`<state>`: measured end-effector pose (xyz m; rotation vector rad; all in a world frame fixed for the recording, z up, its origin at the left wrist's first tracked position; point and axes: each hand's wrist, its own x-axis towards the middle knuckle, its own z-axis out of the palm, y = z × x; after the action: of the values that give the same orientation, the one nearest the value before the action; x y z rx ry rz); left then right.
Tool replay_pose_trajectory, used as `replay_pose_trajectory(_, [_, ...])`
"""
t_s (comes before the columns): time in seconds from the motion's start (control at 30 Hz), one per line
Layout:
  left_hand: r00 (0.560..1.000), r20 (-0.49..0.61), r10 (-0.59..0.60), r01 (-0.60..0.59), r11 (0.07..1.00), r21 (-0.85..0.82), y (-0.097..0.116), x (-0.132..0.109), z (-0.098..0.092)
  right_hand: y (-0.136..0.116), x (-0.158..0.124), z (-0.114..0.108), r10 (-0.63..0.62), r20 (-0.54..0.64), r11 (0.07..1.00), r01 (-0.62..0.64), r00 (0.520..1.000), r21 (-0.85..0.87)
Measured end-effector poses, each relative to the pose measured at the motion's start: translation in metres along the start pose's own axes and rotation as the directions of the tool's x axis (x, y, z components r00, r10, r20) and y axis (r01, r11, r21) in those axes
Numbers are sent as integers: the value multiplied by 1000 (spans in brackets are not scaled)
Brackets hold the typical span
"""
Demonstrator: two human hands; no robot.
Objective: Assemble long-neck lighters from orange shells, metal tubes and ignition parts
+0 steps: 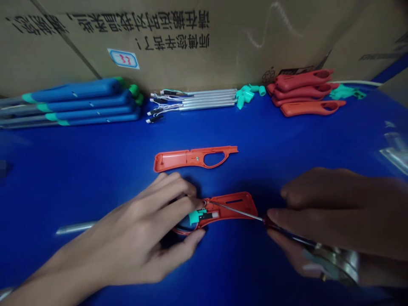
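My left hand is closed on an orange-red lighter handle half lying on the blue table, gripping its loop end. Inside this shell sit a turquoise trigger and a black igniter piece with a pale tip. A metal tube sticks out to the left from beneath my left hand. My right hand grips a thin screwdriver, its tip touching the inside of the shell near my left fingertips. Something metallic and blurred shows under my right palm. Just beyond lies the other orange handle half, hollow side up.
Along the back lie stacked blue lighters, several metal tubes with wires, turquoise triggers and stacked red handle shells. A cardboard box stands behind them. A clear plastic-looking item is at the right edge.
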<state>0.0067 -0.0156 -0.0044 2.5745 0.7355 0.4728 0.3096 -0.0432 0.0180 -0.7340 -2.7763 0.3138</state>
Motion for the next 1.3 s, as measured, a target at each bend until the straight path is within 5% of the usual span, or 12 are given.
replay_pose_trajectory(0.13, [1000,-5,-8,8,1000,-11,1,0,0,0,9,-5,37,-84,999,-33,996,42])
replay_pose_trajectory(0.37, [1000,-2,-13,13,999,-51,1,0,0,-2,15,-7,223,-46,963,-212,974,166])
replay_pose_trajectory(0.57, [1000,-19,-12,11,998,-54,1,0,2,6,25,-9,357,214,884,-403,909,239])
replay_pose_trajectory(1.1, [999,-26,-32,31,998,-62,2,0,1,-2,24,-4,410,238,873,-455,880,178])
replay_pose_trajectory(1.3, [999,-37,-20,18,999,-49,2,-1,1,3,27,-4,348,230,884,-400,909,243])
